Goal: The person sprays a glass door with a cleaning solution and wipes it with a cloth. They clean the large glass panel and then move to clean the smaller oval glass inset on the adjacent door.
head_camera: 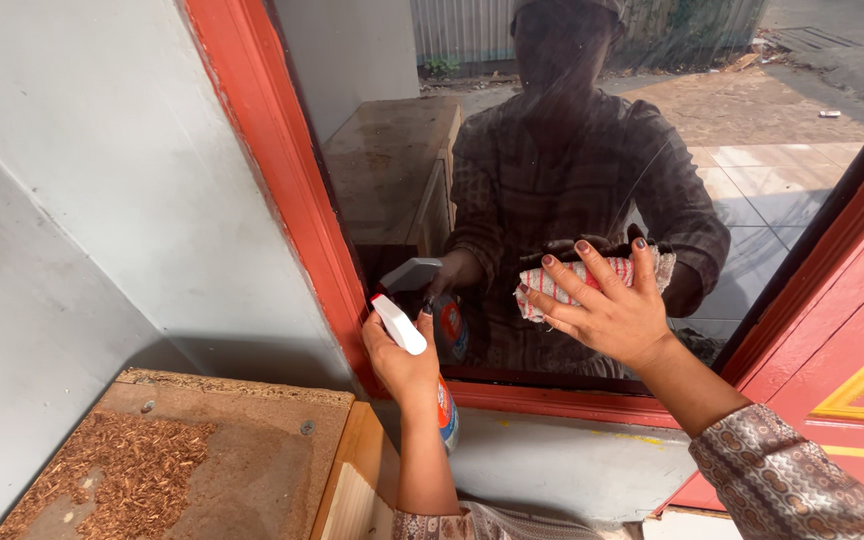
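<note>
the striped cloth (574, 282) sits at about 1 o'clock of centre, pinned flat against the window glass (752, 200) by the right hand (607, 305) with fingers spread wide, a hold that presses the whole rag to the pane. at 9 o'clock of it the left hand (404, 355) is clenched round a spray bottle (422, 350), its white nozzle tilted toward the glass. a red window frame (282, 200) borders the pane, grey wall (102, 200) at 10 o'clock, a wooden box (222, 470) strewn with shavings at 7 o'clock.

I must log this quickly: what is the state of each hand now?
Left hand: closed around a spray bottle.
Right hand: open, fingers spread, pressing a striped cloth flat against the window glass.
</note>
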